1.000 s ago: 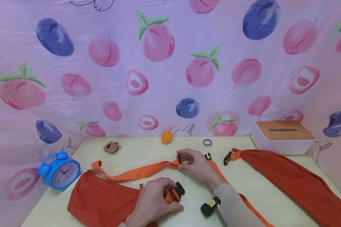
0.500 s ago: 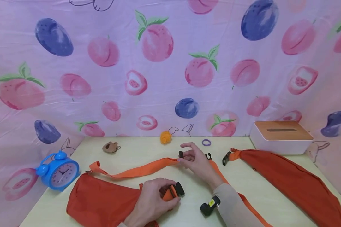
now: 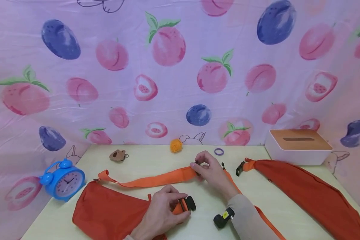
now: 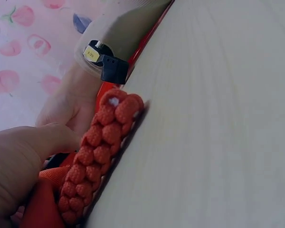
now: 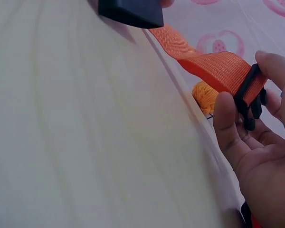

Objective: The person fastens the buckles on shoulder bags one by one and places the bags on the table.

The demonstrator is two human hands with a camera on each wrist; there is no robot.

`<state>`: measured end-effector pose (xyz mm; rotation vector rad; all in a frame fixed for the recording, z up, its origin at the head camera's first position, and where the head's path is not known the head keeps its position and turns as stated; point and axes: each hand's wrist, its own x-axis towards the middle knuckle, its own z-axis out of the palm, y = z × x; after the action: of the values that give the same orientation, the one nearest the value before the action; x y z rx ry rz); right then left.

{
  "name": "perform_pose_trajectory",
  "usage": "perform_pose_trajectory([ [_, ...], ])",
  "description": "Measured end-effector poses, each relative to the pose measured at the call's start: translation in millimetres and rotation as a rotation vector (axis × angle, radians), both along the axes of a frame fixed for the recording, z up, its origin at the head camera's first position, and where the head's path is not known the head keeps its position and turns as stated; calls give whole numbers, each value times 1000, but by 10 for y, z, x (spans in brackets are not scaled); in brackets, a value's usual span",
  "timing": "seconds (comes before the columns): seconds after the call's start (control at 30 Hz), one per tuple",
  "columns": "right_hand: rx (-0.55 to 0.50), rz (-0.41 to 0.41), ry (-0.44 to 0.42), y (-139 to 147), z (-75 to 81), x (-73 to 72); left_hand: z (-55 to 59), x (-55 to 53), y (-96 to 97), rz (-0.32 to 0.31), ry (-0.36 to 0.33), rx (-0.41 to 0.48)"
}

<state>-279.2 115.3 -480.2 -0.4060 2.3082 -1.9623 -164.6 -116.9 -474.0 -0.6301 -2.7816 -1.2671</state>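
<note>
A red waist bag [image 3: 108, 210] lies at the left front of the table. My left hand [image 3: 159, 211] pinches the black socket half of its side-release buckle [image 3: 191, 202], where a short orange strap passes through. Farther back, my right hand [image 3: 213, 173] holds the black pronged buckle half [image 5: 249, 92] between thumb and fingers. An orange webbing strap [image 3: 165, 179] runs from that half to the bag's far left corner. The two halves are apart. Beside my left hand, a braided red cord [image 4: 97, 152] shows large in the left wrist view.
A second red waist bag [image 3: 309, 196] lies at the right, with a black buckle [image 3: 240, 168] at its tip. Another orange strap [image 3: 232, 181] passes behind my right forearm. A blue alarm clock [image 3: 66, 181], brown keychain [image 3: 118, 155], yarn ball [image 3: 176, 146], purple ring [image 3: 219, 152] and tissue box [image 3: 298, 146] surround them.
My right hand has shifted slightly right and its fingers have closed in on the pronged buckle half, drawing the strap along. My left hand has stayed nearly in place, still gripping the socket half.
</note>
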Motion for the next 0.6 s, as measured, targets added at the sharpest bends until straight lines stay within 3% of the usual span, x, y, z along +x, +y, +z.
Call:
perform_pose_trajectory([
  [0.2, -94, 34, -35, 6, 8, 4, -3, 22, 7, -22, 18, -34],
  [0.33, -86, 46, -53, 10, 13, -2, -2, 17, 11, -22, 0, -54],
  [0.6, -40, -37, -1, 14, 35, 17, -1, 14, 13, -6, -36, -60],
])
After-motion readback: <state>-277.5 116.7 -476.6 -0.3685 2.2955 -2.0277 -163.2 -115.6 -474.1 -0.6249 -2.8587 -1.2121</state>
